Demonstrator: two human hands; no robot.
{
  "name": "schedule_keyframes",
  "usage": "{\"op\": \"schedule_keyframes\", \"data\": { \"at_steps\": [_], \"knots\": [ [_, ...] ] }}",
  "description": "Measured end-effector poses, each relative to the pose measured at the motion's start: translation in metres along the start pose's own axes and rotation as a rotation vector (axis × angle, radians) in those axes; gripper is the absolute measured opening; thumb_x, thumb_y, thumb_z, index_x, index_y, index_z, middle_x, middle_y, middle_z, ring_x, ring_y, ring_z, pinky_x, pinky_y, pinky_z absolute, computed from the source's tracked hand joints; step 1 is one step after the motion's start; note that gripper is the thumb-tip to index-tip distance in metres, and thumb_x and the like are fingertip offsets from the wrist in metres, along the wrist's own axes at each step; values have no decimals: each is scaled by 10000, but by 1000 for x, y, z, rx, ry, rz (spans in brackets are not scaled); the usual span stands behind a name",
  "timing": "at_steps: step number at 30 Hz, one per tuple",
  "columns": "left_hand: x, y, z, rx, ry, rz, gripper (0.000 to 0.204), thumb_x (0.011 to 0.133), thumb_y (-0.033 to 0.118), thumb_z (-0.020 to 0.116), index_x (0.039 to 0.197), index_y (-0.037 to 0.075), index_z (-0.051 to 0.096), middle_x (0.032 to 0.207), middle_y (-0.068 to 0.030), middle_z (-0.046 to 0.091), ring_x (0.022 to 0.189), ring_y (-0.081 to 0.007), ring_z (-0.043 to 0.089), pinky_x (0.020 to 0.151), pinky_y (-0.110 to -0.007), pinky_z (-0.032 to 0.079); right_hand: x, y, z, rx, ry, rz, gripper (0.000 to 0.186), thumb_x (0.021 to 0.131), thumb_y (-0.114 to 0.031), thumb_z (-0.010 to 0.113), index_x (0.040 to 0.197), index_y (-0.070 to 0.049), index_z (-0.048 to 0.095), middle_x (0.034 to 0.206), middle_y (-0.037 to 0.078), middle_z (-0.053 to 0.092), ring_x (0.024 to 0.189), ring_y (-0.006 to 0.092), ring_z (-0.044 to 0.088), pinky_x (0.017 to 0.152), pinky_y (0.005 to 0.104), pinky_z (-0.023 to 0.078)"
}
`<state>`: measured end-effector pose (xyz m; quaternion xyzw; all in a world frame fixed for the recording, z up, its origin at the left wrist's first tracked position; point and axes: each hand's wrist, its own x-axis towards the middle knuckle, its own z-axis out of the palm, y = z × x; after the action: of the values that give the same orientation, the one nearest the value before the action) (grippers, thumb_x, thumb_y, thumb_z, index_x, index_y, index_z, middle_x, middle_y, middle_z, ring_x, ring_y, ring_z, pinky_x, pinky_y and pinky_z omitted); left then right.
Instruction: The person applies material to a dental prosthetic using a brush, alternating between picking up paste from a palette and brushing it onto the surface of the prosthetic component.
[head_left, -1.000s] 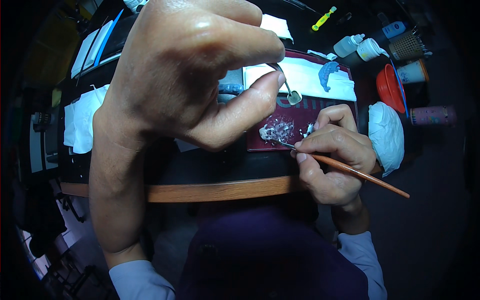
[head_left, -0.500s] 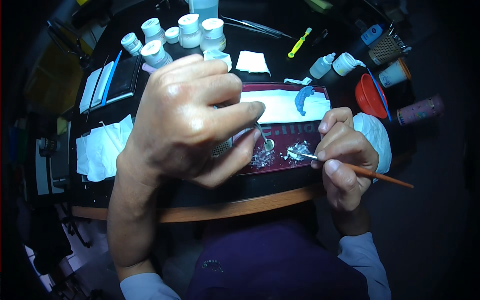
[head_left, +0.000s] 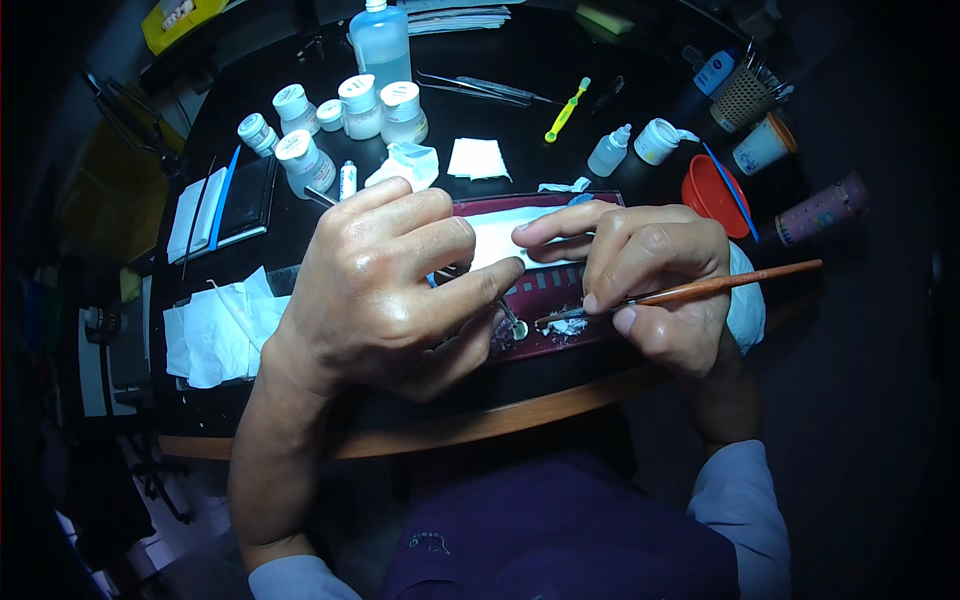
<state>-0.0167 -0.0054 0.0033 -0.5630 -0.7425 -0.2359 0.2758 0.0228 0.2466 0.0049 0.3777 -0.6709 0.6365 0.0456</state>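
Observation:
My left hand is closed around a slim metal holding tool, probably tweezers or forceps, mostly hidden by the fingers. At its tip is a small pale, rounded piece, perhaps a tooth crown. In my right hand is a fine brush with a brown wooden handle, pinched between thumb and fingers. The brush tip lies just right of the pale piece; whether they touch I cannot tell. White powdery paste lies beneath the brush on a dark red tray. A folded white strip stretches across the tray behind my hands.
Several white-lidded jars and a large clear bottle stand at the back. Tweezers and a yellow toothbrush lie farther right. A red bowl sits at right; crumpled white tissues lie at left.
My right hand has moved up and left, carrying the brush tip from the powder toward the pale piece. The brush handle now slants upward to the right. The view has shifted slightly.

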Motion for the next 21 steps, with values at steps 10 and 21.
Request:
{"op": "schedule_keyframes", "data": {
  "at_steps": [10,21],
  "knots": [
    [0,2,3,1,-11,0,195,574,166,756,733,82,681,620,-6,508,584,-181,525,504,-331,384,-1,12,10,32,-6,-61,135,618,-24,561,692,3,672,695,100,676,1023,401,724,879,460,606],
    [1,3,5,-3,-9,-1,177,574,177,745,654,80,620,623,-14,529,577,-181,528,507,-327,395,0,15,7,-40,-78,-66,143,577,-22,555,675,-8,659,644,80,618,987,389,725,842,422,603]
  ]
}}
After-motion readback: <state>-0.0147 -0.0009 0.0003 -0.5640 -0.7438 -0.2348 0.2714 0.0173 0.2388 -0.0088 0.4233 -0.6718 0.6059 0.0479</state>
